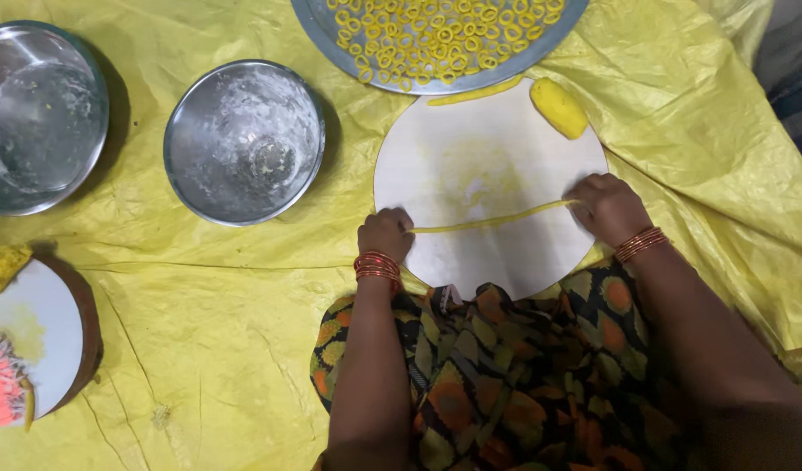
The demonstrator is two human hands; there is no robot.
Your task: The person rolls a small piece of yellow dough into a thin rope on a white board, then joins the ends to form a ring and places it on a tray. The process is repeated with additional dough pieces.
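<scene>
A thin yellow dough rope (493,220) lies stretched across a round white board (471,148). My left hand (385,233) pinches its left end at the board's edge, fingers closed. My right hand (606,207) grips the right end. Both wrists wear red bangles. A thick lump of yellow dough (558,107) rests at the board's far right, and a second short dough strip (475,92) lies along its far edge.
A steel plate (331,39) heaped with several small yellow dough rings sits beyond the board. Two floury steel bowls (244,139) (39,118) stand to the left on the yellow plastic sheet (200,331). Another round board (43,327) with dough is at far left.
</scene>
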